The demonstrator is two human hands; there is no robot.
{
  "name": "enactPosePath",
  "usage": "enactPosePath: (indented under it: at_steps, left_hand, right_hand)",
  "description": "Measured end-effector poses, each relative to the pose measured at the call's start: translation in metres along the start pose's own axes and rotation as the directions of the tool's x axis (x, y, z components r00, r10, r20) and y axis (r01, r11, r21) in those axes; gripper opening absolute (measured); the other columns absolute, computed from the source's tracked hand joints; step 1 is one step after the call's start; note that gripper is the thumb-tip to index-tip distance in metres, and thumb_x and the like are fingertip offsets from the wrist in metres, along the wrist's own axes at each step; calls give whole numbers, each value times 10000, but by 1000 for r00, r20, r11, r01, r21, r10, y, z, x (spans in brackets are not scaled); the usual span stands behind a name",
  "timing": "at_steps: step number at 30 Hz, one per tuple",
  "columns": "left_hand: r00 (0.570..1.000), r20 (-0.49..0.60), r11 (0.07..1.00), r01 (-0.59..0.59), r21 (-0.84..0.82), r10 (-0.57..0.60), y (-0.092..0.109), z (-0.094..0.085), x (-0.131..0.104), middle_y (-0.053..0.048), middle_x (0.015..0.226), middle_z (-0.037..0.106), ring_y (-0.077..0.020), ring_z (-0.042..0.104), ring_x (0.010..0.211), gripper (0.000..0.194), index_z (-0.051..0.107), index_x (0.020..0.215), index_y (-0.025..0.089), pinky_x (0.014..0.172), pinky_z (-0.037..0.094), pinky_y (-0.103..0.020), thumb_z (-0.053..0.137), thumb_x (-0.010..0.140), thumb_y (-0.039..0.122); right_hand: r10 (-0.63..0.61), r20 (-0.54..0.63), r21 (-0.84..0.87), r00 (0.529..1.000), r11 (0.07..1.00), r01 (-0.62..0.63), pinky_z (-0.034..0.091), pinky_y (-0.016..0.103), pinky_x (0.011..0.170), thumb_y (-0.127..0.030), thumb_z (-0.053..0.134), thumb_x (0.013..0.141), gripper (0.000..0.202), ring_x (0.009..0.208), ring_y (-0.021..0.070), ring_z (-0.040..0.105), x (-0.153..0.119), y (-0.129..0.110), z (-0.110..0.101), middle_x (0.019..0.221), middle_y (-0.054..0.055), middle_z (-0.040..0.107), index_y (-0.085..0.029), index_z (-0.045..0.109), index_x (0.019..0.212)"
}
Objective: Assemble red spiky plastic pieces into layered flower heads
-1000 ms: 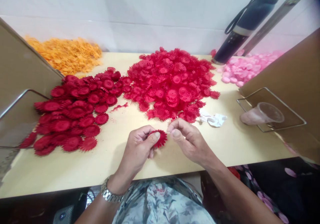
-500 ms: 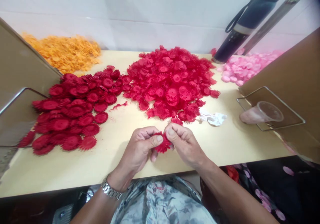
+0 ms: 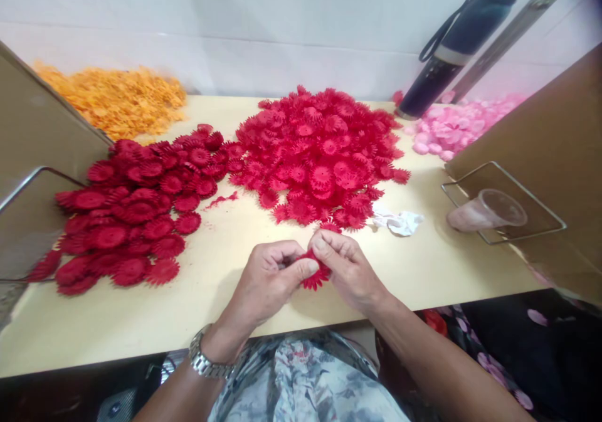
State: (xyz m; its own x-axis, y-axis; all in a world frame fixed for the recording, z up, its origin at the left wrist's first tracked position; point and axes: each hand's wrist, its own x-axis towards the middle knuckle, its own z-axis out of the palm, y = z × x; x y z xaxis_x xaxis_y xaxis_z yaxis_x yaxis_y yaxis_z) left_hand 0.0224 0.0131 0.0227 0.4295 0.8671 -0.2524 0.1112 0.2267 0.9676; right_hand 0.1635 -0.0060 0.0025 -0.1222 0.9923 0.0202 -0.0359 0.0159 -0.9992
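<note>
A red fringed flower piece (image 3: 316, 278) is held between my two hands near the table's front edge. My left hand (image 3: 277, 278) pinches it with the thumb on top. The closed fingers of my right hand (image 3: 341, 262) grip its upper right side. Just beyond my fingertips lies a big heap of bright red flower pieces (image 3: 324, 158). To the left spreads a pile of darker red, round flower pieces (image 3: 136, 215).
Orange petals (image 3: 126, 99) lie at the back left, pink petals (image 3: 456, 124) at the back right beside a dark bottle (image 3: 433, 80). A plastic cup (image 3: 489, 211) sits in a wire holder by the right cardboard panel (image 3: 550, 171). White crumpled paper (image 3: 404, 223) lies nearby.
The flower piece has shifted slightly right between my hands. My left thumb has moved right over it, and my left fingers beneath it are now less visible.
</note>
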Motion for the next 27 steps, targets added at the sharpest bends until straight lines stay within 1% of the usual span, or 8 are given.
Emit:
enactPosePath:
  at_steps: [4,7,11,14,17,22,24,27]
  left_hand:
    - [995,-102,987,-35,-154,19,-6,5,-2,41,476,514,-74,452,379,181,577,678,153,389,338,-180,636,716,320]
    - [991,-126,985,-63,-163,43,-8,9,-7,27,500,566,-86,515,427,155,575,707,151,457,389,-186,635,723,292]
    - [980,-199,995,-20,-93,1,-7,10,-10,30,433,538,-79,485,355,203,553,620,147,393,351,-176,584,754,297]
    - [986,-164,999,26,-33,-31,-6,8,-10,42,381,497,-67,442,320,207,554,595,145,354,310,-163,569,753,278]
    - [989,-147,999,23,-49,-30,-7,8,-8,58,380,464,-55,414,308,175,566,590,141,340,296,-156,586,726,250]
    - [994,-93,965,31,-261,-57,-11,5,-3,45,443,493,-68,422,329,203,562,586,144,326,315,-179,650,680,301]
    - [996,-79,953,21,-301,-47,-11,5,-3,36,464,525,-78,454,354,204,579,633,143,356,343,-185,653,694,324]
    - [998,-63,957,-23,-288,5,-11,6,-5,18,515,585,-93,529,429,183,611,749,141,459,408,-197,635,733,322]
  right_hand:
    - [-68,-192,-128,979,991,43,315,214,481,-379,474,870,296,505,83,367,-1,1,5,558,-49,401,-183,446,651]
    - [-129,-240,-290,962,956,56,358,226,513,-340,443,888,260,532,97,433,-3,-2,5,580,-32,456,-185,472,682]
    - [-248,-141,-453,959,877,160,387,238,560,-291,470,870,159,595,112,488,-4,-6,1,655,-10,518,-185,503,756]
    - [-292,-30,-509,956,828,237,376,241,565,-251,485,858,151,586,109,478,-4,-9,-2,644,-8,508,-176,514,729]
    - [-222,-22,-415,975,889,193,336,234,515,-276,451,875,241,530,97,419,-4,-6,-3,577,-28,440,-177,478,657]
    - [-48,-95,-26,994,999,46,305,212,459,-417,474,859,334,480,77,352,-3,1,3,531,-54,384,-182,435,626]
    - [-41,-139,-19,989,999,38,334,209,476,-415,496,849,319,492,77,382,-1,1,5,543,-49,419,-178,457,640]
    - [-84,-221,-180,972,983,43,363,213,498,-367,507,850,264,519,88,430,0,-2,6,566,-36,466,-175,495,670]
